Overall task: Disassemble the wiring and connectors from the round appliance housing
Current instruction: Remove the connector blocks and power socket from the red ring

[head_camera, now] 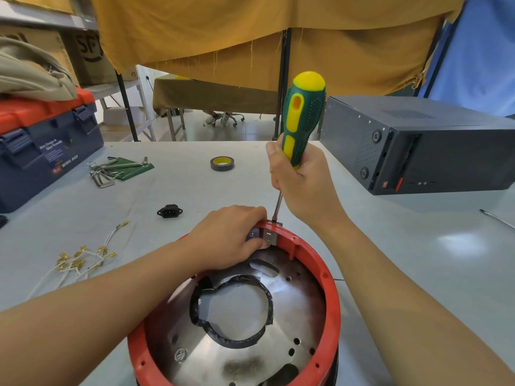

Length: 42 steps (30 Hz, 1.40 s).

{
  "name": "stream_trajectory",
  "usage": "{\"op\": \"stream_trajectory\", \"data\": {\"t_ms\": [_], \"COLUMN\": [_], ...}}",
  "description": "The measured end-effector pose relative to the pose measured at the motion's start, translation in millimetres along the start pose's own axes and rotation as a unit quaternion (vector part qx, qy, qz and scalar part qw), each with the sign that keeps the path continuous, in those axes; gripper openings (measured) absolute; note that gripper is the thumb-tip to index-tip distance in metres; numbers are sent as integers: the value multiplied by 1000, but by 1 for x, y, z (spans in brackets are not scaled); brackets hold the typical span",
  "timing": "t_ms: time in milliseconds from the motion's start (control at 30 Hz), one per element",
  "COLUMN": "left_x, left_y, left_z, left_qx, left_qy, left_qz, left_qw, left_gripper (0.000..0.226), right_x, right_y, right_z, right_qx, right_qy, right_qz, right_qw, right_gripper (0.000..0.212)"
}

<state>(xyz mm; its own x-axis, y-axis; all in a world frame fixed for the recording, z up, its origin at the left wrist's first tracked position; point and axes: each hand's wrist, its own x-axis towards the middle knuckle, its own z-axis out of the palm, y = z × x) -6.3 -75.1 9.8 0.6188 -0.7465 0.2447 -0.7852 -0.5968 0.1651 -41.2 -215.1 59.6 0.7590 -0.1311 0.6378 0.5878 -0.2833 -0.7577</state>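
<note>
The round appliance housing [333,307], red-rimmed with a shiny metal floor and a taped central hole, stands on the table in front of me. My left hand [231,235] grips the housing's far rim, its fingers curled over a small metal connector bracket [269,237]. My right hand [299,176] grips a green and yellow screwdriver [305,112], held nearly upright. Its tip touches the rim right at the bracket. A bundle of white wires with brass terminals [80,260] lies loose on the table to the left. A black power socket [169,211] lies beyond it.
A blue and red toolbox [47,143] stands at the far left, with hex keys on a green pouch [122,167] beside it. A roll of tape [222,163] lies mid-table. A black computer case [418,146] sits at the right, with a thin metal tool [497,218] near it.
</note>
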Motion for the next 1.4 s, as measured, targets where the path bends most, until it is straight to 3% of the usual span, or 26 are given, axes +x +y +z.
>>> {"op": "stream_trajectory", "data": {"t_ms": [633,733,1000,1400], "left_x": [0,0,2,2], "left_y": [2,1,8,7], "left_z": [-1,-1,9,9], "left_qx": [-11,-6,30,23], "left_qy": [-4,-9,41,37], "left_qz": [-2,-1,-21,-33], "left_qw": [1000,1000,998,999], "left_gripper": [24,32,30,33], "right_x": [-2,-3,-3,-6], "right_y": [-2,-1,-2,2], "right_z": [-1,-1,-1,-1], "right_qx": [-7,-19,-11,-17], "right_qy": [6,-2,7,28], "right_qz": [-2,-5,-5,-27], "right_qw": [1000,1000,1000,999], "right_gripper": [35,35,34,43]}}
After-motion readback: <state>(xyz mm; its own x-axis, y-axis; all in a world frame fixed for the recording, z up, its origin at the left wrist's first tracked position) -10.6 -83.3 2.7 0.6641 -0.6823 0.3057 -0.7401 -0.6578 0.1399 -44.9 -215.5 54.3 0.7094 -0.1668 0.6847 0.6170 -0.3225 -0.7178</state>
